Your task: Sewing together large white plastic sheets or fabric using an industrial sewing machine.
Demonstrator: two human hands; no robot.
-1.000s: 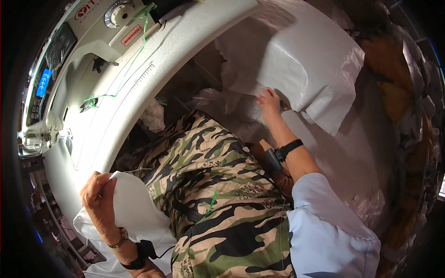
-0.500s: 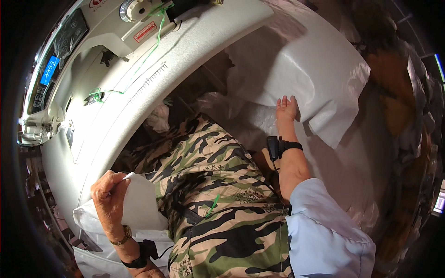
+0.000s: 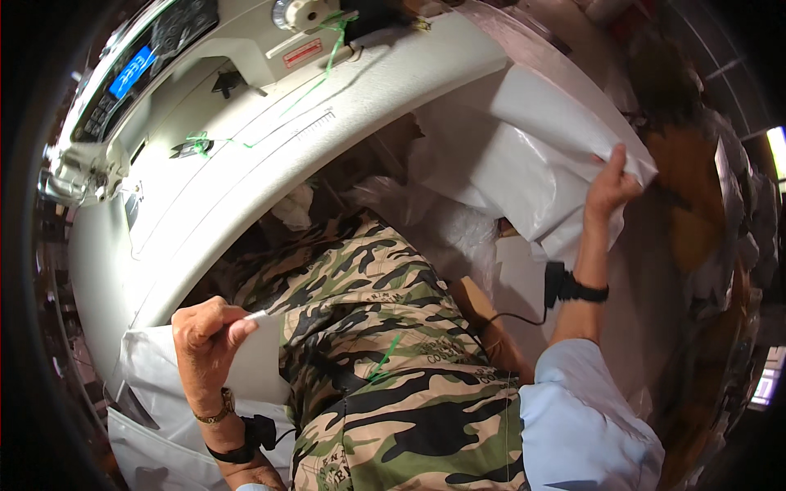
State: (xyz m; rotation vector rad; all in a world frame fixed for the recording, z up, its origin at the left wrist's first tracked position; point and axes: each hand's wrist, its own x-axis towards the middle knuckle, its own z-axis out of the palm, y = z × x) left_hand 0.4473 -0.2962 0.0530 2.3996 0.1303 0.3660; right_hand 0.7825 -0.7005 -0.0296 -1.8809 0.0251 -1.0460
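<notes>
At the lower left my left hand [image 3: 205,344] is closed in a pinch on the corner of a white sheet [image 3: 258,364], whose small folded tip shows between thumb and fingers. The sheet hangs beside my lap, below the sewing machine table's edge. To the far right my right hand [image 3: 610,192] is closed on the outer edge of a large glossy white sheet [image 3: 499,147]. This sheet is creased and bends up toward the hand; some fingertips are hidden. Camouflage cloth [image 3: 393,352] covers my lap between both hands, with a green thread scrap [image 3: 385,358] on it.
A white sewing machine [image 3: 184,110] with a lit blue display [image 3: 133,72] and a handwheel stands at the upper left. Green thread [image 3: 307,86] trails over its curved table [image 3: 237,196]. Clear crumpled plastic [image 3: 463,229] lies beyond my lap.
My right hand has moved right from lying open on the large sheet to gripping its outer edge. The left hand keeps its pinch. The view has shifted a little.
</notes>
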